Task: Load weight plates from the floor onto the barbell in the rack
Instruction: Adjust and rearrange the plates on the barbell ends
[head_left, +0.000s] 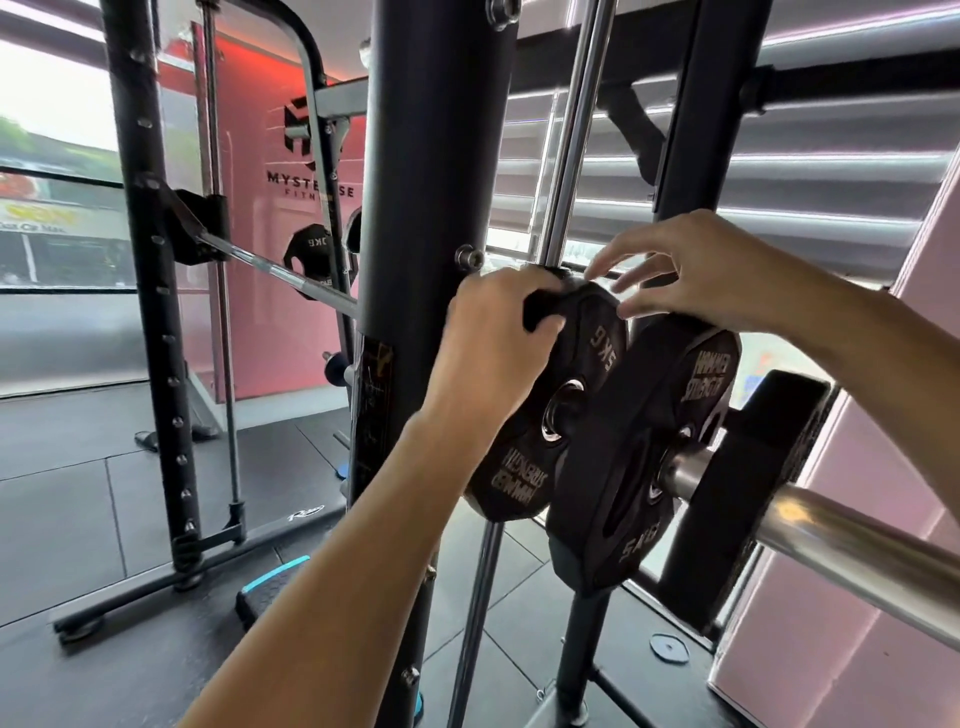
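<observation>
Two black 5 kg plates sit at the inner end of the chrome barbell sleeve (857, 551). My left hand (493, 353) grips the top rim of the inner plate (597, 353) through its handle slot, close to the rack upright. The outer plate (623, 467) leans tilted against it, with the sleeve passing through its hub. My right hand (691, 280) hovers over the tops of both plates with fingers spread, its fingertips at the inner plate's rim. A thick black block-like piece (743, 499) sits further out on the sleeve. The barbell shaft (270, 270) runs off to the left.
A thick black rack upright (431, 208) stands just left of the plates, with a chrome guide rod (571, 145) behind them. Another plate (311, 249) hangs at the far side. A blue-edged step (270, 582) and a small disc (669, 648) lie on the rubber floor.
</observation>
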